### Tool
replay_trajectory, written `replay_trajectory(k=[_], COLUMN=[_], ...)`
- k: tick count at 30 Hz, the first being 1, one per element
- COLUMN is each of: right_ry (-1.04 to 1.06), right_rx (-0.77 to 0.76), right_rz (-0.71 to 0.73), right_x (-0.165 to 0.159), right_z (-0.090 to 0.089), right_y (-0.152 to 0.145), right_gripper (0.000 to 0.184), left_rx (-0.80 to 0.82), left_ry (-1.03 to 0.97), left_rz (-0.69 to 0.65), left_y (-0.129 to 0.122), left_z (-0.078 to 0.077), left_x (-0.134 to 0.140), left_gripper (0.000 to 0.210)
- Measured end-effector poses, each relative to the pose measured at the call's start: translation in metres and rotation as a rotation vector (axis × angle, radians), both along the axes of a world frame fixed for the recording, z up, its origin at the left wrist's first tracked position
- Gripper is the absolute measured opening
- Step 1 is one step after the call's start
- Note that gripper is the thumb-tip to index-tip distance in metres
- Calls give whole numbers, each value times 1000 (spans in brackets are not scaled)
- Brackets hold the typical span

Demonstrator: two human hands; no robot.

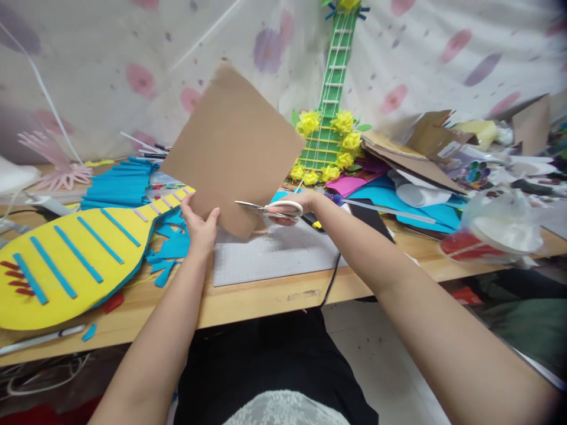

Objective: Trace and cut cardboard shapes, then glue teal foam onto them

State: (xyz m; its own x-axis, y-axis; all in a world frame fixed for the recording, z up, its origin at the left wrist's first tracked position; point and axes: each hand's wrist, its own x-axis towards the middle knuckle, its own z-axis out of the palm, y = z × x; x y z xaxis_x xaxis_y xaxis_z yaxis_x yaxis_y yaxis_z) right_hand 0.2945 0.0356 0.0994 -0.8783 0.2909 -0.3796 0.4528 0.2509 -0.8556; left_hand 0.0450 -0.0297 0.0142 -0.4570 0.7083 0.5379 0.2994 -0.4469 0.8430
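A square of brown cardboard (234,141) is held up on one corner above the grey cutting mat (248,265). My left hand (199,221) grips its lower left edge, with the thumb on the near face. In my right hand (287,209) is a pair of scissors (286,208) with white handles, the fingers through the loops. Their blades point left, in front of the cardboard's lower part; whether they touch it I cannot tell. Just left of my left hand lies a yellow lute-shaped craft piece (75,260) with blue strips.
A green paper guitar (332,100) with yellow flowers stands against the curtain. Blue felt scraps (170,248) lie by the lute shape. At the right are piled cardboard and paper (411,159) and a red-and-white tub (482,236) in plastic. A white pen (42,339) lies near the front edge.
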Motion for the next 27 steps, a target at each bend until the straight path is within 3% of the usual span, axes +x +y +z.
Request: replay_trajectory(k=[4, 10, 14, 20, 27], right_ry=[-101, -143, -123, -302, -365], right_rx=[-33, 1, 29, 66, 86], right_rz=[-101, -183, -156, -200, -168], right_x=[0, 6, -4, -28, -26], right_z=[8, 15, 19, 23, 32], right_y=[-1, 2, 0, 1, 3], right_gripper=[51, 49, 47, 49, 60], left_rx=[17, 7, -13, -32, -6], left_ry=[131, -86, -94, -24, -52], left_rz=[72, 242, 194, 164, 134], left_y=[-8, 2, 6, 2, 5], left_z=[7, 2, -2, -3, -8], left_x=[2, -14, -17, -11, -13], left_gripper=[66, 67, 66, 64, 65])
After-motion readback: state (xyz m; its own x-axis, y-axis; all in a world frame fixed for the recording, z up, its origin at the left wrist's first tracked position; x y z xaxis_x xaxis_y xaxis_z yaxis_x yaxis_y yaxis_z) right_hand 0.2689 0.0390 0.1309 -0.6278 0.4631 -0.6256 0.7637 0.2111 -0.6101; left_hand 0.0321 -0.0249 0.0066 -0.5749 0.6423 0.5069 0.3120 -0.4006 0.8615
